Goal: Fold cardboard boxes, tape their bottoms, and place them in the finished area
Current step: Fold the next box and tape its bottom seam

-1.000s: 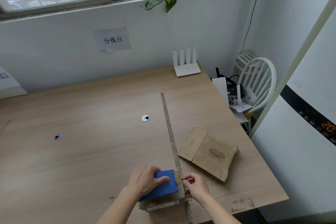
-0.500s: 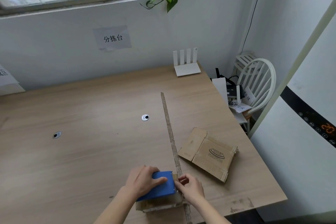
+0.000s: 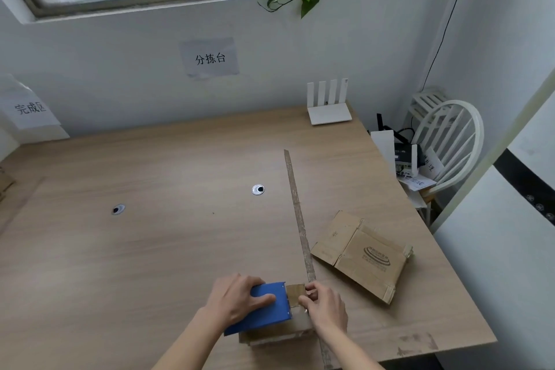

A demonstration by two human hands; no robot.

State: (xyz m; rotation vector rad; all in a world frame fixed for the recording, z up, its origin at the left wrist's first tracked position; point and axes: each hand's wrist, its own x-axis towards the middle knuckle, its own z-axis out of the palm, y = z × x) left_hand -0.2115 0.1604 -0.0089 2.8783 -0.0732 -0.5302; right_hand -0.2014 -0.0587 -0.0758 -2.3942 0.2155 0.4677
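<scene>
Down at the bottom centre of the frame there's a small folded brown cardboard box [image 3: 277, 330] sitting on the light wooden table [image 3: 150, 249], with a blue tape dispenser [image 3: 264, 308] lying on top of it. The left hand [image 3: 237, 299] is wrapped over the dispenser, fingers curled across its blue top, so it's gripping it. The right hand [image 3: 326, 306] is just beside it on the right, thumb and fingertips pinching a short brown strip of tape [image 3: 295, 294] that sticks out from the dispenser's edge.

A long thin worn strip [image 3: 300, 225] runs up the table from the lower middle toward the centre of the frame, passing right by the right hand. To the right of it, lower right area, lies a flattened brown cardboard box with an oval logo [image 3: 365, 252], not touching the hands.

Upper left edge has a paper sign reading 完成区 [image 3: 30, 106] on the wall. Another sign, 分拣台 [image 3: 210, 58], is on the wall at upper centre, and a white router with four antennas [image 3: 329, 105] sits at the far edge of the table.
</scene>
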